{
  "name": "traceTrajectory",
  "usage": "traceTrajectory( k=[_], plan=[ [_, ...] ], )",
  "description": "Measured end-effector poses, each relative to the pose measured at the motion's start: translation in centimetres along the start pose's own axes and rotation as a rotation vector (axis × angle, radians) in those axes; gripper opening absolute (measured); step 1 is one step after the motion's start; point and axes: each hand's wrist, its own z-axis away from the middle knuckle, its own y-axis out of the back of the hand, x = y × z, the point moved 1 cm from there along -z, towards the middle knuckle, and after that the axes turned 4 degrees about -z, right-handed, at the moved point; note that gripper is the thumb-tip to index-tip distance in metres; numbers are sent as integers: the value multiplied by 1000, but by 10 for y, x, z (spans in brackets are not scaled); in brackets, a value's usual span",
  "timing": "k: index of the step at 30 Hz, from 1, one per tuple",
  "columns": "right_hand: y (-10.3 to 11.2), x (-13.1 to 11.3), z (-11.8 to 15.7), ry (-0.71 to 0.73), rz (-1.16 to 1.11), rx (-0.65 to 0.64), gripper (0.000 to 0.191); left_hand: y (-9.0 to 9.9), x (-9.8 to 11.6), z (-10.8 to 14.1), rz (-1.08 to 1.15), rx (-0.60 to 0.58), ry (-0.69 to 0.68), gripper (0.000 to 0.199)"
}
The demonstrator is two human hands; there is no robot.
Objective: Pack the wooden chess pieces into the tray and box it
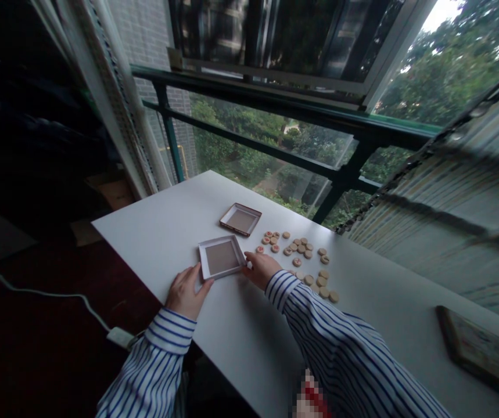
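Observation:
A shallow square box (222, 257) with white walls and a grey-brown bottom lies open side up on the white table. My left hand (187, 291) is at its lower left corner, thumb and fingers spread apart around that corner. My right hand (261, 269) touches the box's right edge, with its fingers pressed together there. Behind it lies a second shallow tray (240, 219) with a brown rim. Several round wooden pieces (301, 248), some with red marks on top, are scattered to the right, beyond my right hand and forearm.
The white table (153, 226) runs from left to lower right, along a green railing (249, 142) and window. A dark-edged flat case (484, 351) lies at the far right. A power strip (121, 337) with a white cable is below the table's left edge.

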Motion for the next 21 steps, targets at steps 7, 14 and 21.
traceTrajectory(
  k=[7, 14, 21],
  plan=[
    [-1, 0, -5, -29, -10, -34, 24, 1, 2, -2, -2, -56, 30, 47],
    [-3, -1, -7, -44, -41, -50, 23, 1, 3, -2, 17, -81, 45, 45],
    [-2, -2, -6, -44, -76, -39, 23, 3, 4, -3, 42, -103, 66, 44]
  ],
)
